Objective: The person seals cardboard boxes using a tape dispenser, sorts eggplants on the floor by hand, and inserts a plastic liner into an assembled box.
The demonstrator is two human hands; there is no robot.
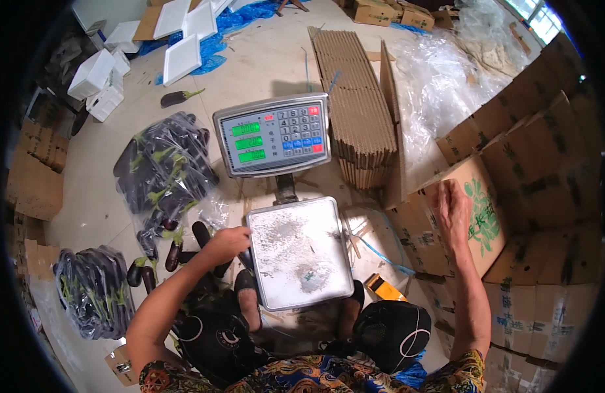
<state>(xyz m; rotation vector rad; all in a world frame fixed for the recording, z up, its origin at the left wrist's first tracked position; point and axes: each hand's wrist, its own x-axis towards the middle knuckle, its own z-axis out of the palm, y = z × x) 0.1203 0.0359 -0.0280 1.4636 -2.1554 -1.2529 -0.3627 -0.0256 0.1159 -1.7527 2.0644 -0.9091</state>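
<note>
A digital platform scale (pixel 299 245) stands before me, its bare metal plate scuffed and its green display lit. At the plate's left edge is my left hand (pixel 229 245), fingers curled; what they hold, if anything, is hidden. Dark purple eggplants (pixel 201 233) lie close to that hand. To the right, my right hand (pixel 452 208) is closed at the upper edge of a cardboard box (pixel 484 219) with green print, and appears to grip it. The box leans among other brown boxes.
Left of the scale are a large clear bag of eggplants (pixel 161 160) and a smaller bagged bundle (pixel 93 291). A stack of flattened cartons (pixel 351 92) stands beyond it. Plastic film (pixel 440 72) and white foam boxes (pixel 93 73) lie farther back. A yellow object (pixel 384 288) rests near my right foot.
</note>
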